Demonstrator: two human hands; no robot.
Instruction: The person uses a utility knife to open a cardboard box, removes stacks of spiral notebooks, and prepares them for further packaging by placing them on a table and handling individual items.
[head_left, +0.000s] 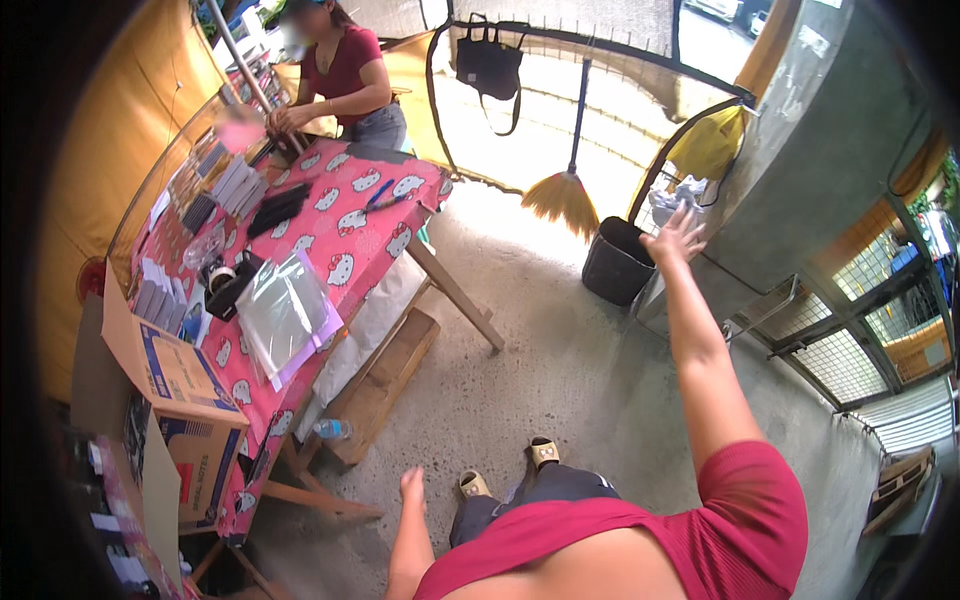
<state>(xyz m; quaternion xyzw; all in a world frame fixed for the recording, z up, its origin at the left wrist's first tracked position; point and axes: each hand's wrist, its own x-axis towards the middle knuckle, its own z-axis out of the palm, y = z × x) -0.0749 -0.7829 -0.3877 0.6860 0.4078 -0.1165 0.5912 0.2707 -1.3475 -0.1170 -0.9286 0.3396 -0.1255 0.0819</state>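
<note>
My right arm reaches far forward, and my right hand (676, 238) has its fingers spread. Just past the fingertips is a crumpled pale grey-white plastic bag (682, 192); whether they touch it, I cannot tell. A black bin (616, 264) stands on the floor left of that hand, by the concrete pillar. My left hand (411, 482) hangs low at my side, away from the table, with its fingers mostly hidden from view. Nothing shows in it.
A pink patterned table (345, 205) on the left bears notebooks, clear plastic sleeves (285, 315) and pens. Next to it are a cardboard box (190, 400) and a wooden bench (385, 390). A co-worker (350, 80) stands at its far end. A broom (565, 195) leans near the bin.
</note>
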